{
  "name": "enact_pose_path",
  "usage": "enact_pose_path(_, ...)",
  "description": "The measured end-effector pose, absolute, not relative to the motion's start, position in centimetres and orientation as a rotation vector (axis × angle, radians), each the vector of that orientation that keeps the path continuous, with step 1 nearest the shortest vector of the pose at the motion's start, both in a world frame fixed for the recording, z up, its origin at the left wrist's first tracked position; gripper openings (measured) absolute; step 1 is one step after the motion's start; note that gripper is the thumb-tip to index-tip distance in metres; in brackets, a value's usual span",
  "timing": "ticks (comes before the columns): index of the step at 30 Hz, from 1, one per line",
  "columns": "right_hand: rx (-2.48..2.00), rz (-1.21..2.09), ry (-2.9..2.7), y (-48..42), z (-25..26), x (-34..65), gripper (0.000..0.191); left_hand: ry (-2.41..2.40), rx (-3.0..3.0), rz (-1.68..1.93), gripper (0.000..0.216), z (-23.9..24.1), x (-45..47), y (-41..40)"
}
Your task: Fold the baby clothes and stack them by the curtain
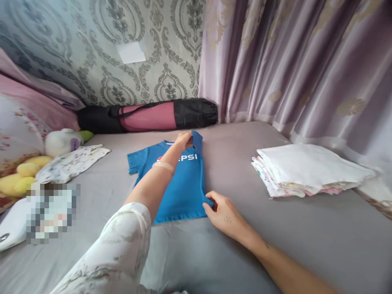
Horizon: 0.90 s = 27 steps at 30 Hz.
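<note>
A small blue T-shirt [180,185] with white lettering lies flat on the grey bed sheet [245,245], its right side folded inward. My left hand [183,141] reaches across it and pinches the fold near the collar at the far end. My right hand [225,214] pinches the same fold at the shirt's lower right corner, close to me. Both hands are closed on the blue fabric. My left forearm covers part of the shirt's front.
A stack of folded white and patterned clothes [306,169] sits to the right. A loose floral garment [72,161], plush toys [63,141] and pillows lie at the left. A rolled pink mat in a black bag [147,116] rests against the wall. Curtains hang at the right.
</note>
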State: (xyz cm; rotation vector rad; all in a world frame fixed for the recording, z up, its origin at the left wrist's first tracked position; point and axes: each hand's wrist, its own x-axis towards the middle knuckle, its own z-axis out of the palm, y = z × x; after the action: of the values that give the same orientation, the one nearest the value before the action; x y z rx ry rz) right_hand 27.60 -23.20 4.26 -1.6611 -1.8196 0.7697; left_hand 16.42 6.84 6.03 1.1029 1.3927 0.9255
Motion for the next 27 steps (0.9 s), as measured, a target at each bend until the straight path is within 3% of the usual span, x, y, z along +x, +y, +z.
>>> enact_pose_path(11, -1.526, 0.314, -2.272, -24.0, 3.6, 25.4, 0.020, 1.464, 1.008, 0.934, 0.031, 2.2, 10.1, 5.1)
enact_pose_path(17, -1.435, 0.228, -2.324, -23.7, 3.7, 25.3, 0.021, 1.539, 1.292, 0.962, 0.073, 1.2, 10.3, 5.2)
enact_pose_path(23, -1.413, 0.232, -2.331, -23.8, 3.4, 25.5, 0.019, 1.681, 1.792, 0.891, 0.036, 1.7, 10.5, 5.0)
enact_pose_path(27, -1.423, 0.306, -2.339, -23.9, 3.7, 25.5, 0.017, 1.804, 2.088, 0.780, 0.025, 2.9, 12.1, 5.9)
